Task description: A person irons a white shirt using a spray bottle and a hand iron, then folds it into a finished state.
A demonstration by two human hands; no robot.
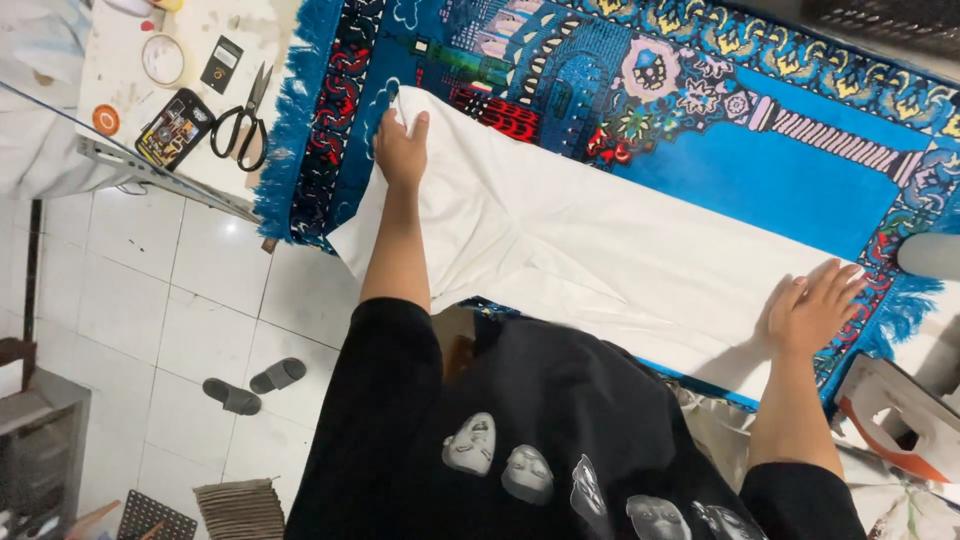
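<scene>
A white cloth lies spread over a blue patterned rug that covers a table. My left hand rests palm down on the cloth's far left corner, fingers spread. My right hand lies flat on the cloth's right end near the rug's fringe, fingers apart. Neither hand grips anything. My black printed shirt hides the cloth's near edge.
Black-handled scissors, a tape roll and a black device lie on a white board left of the rug. A white and orange iron sits at the right. Two grey sandals lie on the tiled floor.
</scene>
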